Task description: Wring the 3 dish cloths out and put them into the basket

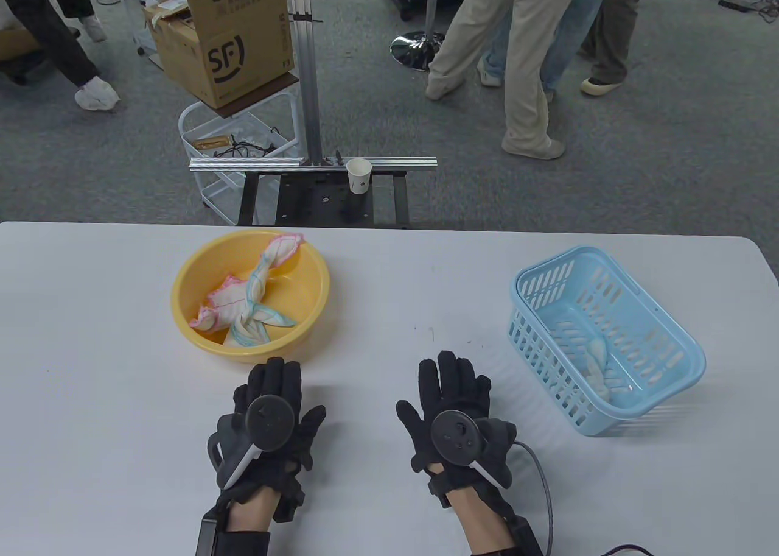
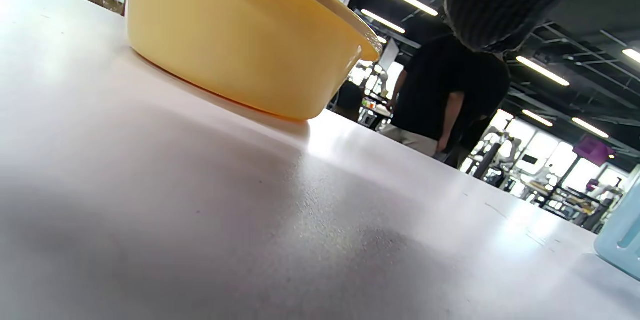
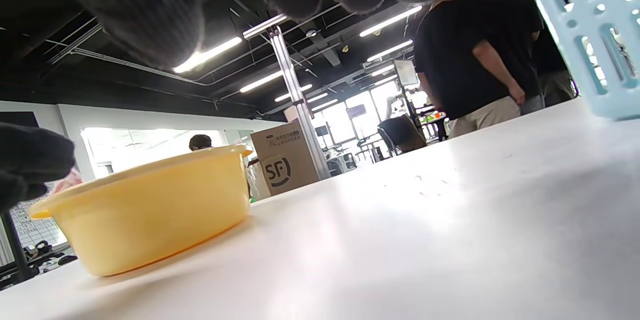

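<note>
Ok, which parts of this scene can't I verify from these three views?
- Cloths in the yellow basin: the table view shows a tangle; how many cannot be told. Both wrist views show only the basin's outer wall.
- Blue basket: the cloth is partly behind the slats; both wrist views cut the basket off at the edge.
- Palms of the left hand and right hand: hidden by their backs and trackers.

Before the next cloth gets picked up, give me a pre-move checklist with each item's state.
1. Left hand free, flat on the table: ok.
2. Right hand free, holding nothing: ok.
3. Cloths waiting in the yellow basin: ok; exact count: cannot tell.
4. Blue basket upright, open, already holding one wrung cloth: ok.
5. Table between basin and basket unobstructed: ok.
6. Water left in the basin: cannot tell.
</note>
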`<state>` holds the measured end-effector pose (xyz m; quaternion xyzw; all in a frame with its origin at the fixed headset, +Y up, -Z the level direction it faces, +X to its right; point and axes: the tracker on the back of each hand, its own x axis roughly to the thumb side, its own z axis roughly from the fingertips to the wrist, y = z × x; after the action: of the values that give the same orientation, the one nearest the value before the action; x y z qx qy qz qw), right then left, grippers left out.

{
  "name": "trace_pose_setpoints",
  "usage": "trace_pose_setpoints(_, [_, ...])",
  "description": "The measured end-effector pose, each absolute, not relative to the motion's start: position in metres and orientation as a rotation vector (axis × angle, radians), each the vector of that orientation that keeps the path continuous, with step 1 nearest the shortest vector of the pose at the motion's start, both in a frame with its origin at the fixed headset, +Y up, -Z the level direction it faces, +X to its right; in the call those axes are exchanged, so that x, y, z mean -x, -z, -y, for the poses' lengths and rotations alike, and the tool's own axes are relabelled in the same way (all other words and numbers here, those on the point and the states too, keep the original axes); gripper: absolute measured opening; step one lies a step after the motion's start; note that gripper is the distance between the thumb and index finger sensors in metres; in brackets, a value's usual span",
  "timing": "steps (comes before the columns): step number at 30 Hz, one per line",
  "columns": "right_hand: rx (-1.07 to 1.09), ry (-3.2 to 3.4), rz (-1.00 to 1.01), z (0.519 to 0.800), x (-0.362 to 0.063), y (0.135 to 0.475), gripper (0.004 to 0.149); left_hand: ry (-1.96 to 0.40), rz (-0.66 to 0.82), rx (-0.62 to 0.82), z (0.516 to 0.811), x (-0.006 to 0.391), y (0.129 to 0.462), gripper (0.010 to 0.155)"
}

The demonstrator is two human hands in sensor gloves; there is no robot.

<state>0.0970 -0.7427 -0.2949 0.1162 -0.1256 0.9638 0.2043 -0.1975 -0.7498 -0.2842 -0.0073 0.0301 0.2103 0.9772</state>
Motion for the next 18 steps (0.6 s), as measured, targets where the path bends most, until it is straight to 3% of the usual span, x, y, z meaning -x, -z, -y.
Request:
trace_pose_setpoints(9, [-0.32, -2.655, 0.318, 0.745, -0.097, 0.296, 0.077, -0.432, -0.099, 0.045, 0.718, 0.205, 0.301, 0.098])
trace_pose_setpoints(18, [-0.303, -2.645, 0.303, 0.747, -0.1, 0.296, 0.077, -0.233, -0.195, 0.017, 0.677, 0.257, 0.34, 0.098])
